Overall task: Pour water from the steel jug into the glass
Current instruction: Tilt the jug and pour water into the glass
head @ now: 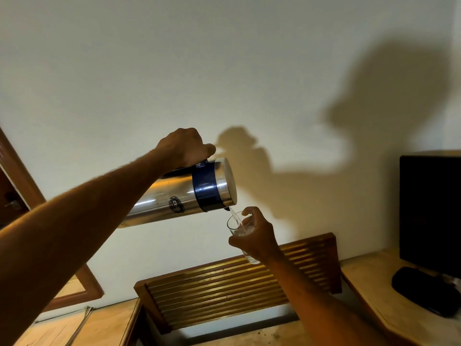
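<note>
Left forearm (74, 233), nearest the lens, crossing from lower left up toward centre; left hand (183, 147) at its end, grip clamped on the dark handle along the upper side of the steel jug (174, 196)

Steel jug: held in the air, tipped close to horizontal; long axis running from base at lower left to lid at upper right; blue band (208, 186) below the lid, round emblem on the polished body; spout at the lowest edge of the lid end, below and to the right of the grip

Water (234, 216): thin stream leaving the spout, falling down and right into the mouth of the glass

Glass (237, 227): clear, held in the air just below the spout, tilted with its rim toward the jug, some water churning inside; level hard to read behind the fingers

Right hand (257, 236): grip closed round the far side and lower part of the glass, thumb and fingers wrapped; base showing below the palm

Judgement: pour under way, fill apparently low; next change likely turns on the tilt about the left grip, spout kept directly over the rim; right hand nearer the receiving point

Surroundings: slatted wooden rack (224, 290) beneath both hands, desk (374, 275) at right carrying a dark monitor (429, 211), wall behind with shadows of arms and jug
</note>
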The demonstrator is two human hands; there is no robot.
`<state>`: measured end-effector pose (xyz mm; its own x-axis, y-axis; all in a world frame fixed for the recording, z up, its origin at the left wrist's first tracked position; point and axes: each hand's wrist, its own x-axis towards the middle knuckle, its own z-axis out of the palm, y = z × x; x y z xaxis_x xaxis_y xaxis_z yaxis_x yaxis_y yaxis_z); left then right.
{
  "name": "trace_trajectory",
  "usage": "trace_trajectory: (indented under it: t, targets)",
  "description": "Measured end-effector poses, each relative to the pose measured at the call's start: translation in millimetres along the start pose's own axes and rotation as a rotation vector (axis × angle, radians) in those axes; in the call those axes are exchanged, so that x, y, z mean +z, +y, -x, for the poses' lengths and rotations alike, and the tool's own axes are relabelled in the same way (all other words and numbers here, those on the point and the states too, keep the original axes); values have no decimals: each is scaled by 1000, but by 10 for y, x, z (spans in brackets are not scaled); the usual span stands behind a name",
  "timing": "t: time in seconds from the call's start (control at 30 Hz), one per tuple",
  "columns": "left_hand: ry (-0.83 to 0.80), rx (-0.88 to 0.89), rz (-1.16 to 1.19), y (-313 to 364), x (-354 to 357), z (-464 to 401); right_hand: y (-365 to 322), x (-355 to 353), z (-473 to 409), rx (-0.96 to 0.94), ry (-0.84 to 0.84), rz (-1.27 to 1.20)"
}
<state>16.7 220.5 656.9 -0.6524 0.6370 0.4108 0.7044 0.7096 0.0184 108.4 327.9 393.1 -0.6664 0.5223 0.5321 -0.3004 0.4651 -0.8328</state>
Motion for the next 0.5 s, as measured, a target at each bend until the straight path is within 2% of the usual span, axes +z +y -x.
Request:
trace_trajectory:
  t: [0.5]
  targets:
    - [8,-16,3,0,-93,13,-89,-41,-85,-7,-2,-13]
